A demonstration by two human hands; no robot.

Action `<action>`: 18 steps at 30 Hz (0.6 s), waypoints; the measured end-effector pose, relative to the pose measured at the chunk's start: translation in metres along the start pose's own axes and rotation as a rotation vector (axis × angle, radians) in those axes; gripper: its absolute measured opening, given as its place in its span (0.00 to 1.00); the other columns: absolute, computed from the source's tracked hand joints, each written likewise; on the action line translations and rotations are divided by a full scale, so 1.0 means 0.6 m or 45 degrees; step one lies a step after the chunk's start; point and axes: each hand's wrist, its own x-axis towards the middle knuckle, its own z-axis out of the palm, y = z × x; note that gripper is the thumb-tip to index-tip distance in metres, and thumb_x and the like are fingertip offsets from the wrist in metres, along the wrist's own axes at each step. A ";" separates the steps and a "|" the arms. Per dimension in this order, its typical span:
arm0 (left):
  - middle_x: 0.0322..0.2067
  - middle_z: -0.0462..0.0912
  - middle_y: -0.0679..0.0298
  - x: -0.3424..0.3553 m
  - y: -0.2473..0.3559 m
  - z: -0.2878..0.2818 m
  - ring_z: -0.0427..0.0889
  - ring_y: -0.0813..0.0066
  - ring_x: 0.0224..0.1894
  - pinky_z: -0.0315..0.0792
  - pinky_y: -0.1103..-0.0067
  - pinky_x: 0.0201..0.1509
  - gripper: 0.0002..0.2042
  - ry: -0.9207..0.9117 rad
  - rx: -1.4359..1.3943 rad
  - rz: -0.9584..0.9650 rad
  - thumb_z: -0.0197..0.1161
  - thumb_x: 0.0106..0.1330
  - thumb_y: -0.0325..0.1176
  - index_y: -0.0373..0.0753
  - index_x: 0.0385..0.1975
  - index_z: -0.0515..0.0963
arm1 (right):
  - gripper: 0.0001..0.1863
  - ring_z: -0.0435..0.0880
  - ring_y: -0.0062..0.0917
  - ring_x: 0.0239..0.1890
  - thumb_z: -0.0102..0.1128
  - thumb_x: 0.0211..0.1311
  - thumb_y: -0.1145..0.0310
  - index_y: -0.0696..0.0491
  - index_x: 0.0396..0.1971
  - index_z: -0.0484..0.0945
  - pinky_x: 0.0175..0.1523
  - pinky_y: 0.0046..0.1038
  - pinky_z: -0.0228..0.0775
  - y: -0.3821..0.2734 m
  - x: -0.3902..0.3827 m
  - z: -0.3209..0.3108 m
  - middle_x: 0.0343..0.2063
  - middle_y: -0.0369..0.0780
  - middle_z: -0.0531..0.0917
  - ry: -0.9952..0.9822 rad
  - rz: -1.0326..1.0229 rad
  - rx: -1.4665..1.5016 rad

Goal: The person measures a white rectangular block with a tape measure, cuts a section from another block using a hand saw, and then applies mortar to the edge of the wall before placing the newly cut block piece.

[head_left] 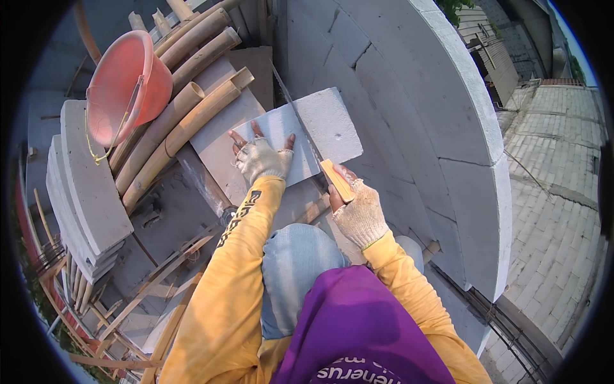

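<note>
A pale grey lightweight concrete block (329,125) lies across flat boards in front of me. My left hand (261,157), in a white fingerless knit glove, presses flat on its left part with the fingers spread. A handsaw (337,181) with a wooden handle is gripped in my right hand (359,214), which wears a similar glove. Its long thin blade stretches away across the block, to the right of my left fingers. How deep the blade sits in the block I cannot tell. My knee, in blue jeans, is just below the block.
A block wall (384,96) rises close on the right, with a roof (553,173) beyond it. Bamboo poles (182,125) lie at the left, a red bucket (105,96) resting against them. Stacked panels (96,185) and wooden scaffolding (173,320) stand farther left, over a drop.
</note>
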 end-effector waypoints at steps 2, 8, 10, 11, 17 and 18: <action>0.80 0.40 0.34 0.002 -0.003 -0.003 0.54 0.30 0.78 0.51 0.48 0.79 0.54 0.030 -0.007 -0.005 0.60 0.61 0.76 0.49 0.82 0.53 | 0.22 0.88 0.53 0.46 0.62 0.69 0.69 0.63 0.60 0.77 0.51 0.39 0.82 -0.004 0.033 0.025 0.43 0.58 0.87 0.009 -0.001 0.000; 0.80 0.41 0.34 0.010 -0.040 0.004 0.54 0.31 0.78 0.51 0.46 0.79 0.54 0.078 0.028 -0.055 0.59 0.61 0.76 0.49 0.82 0.54 | 0.24 0.86 0.46 0.57 0.61 0.69 0.71 0.62 0.63 0.76 0.63 0.36 0.79 -0.015 -0.165 -0.058 0.55 0.56 0.84 -0.086 0.018 -0.032; 0.80 0.41 0.34 0.006 -0.032 -0.005 0.54 0.31 0.78 0.51 0.46 0.79 0.54 0.062 0.036 -0.032 0.59 0.61 0.76 0.49 0.82 0.54 | 0.24 0.85 0.44 0.61 0.60 0.69 0.71 0.61 0.63 0.76 0.65 0.35 0.78 0.004 -0.234 -0.070 0.58 0.54 0.83 -0.029 0.042 0.035; 0.80 0.40 0.34 0.000 -0.022 -0.001 0.54 0.32 0.78 0.51 0.46 0.79 0.54 0.052 0.036 -0.023 0.59 0.61 0.76 0.49 0.82 0.54 | 0.23 0.84 0.43 0.61 0.60 0.69 0.71 0.61 0.63 0.77 0.65 0.35 0.77 0.041 -0.257 -0.049 0.59 0.53 0.83 0.032 0.027 0.081; 0.80 0.40 0.34 0.003 -0.006 0.005 0.54 0.32 0.79 0.52 0.48 0.79 0.54 0.071 0.035 -0.025 0.58 0.61 0.77 0.49 0.82 0.54 | 0.23 0.87 0.54 0.47 0.62 0.69 0.69 0.63 0.60 0.77 0.52 0.39 0.82 -0.007 0.003 0.041 0.45 0.57 0.87 0.007 0.099 0.025; 0.80 0.40 0.34 0.014 -0.006 -0.002 0.54 0.32 0.79 0.52 0.49 0.79 0.54 0.085 0.036 -0.033 0.58 0.61 0.77 0.50 0.82 0.53 | 0.22 0.87 0.53 0.48 0.62 0.69 0.69 0.63 0.60 0.77 0.52 0.39 0.82 -0.002 -0.003 0.043 0.46 0.57 0.86 0.044 0.024 0.054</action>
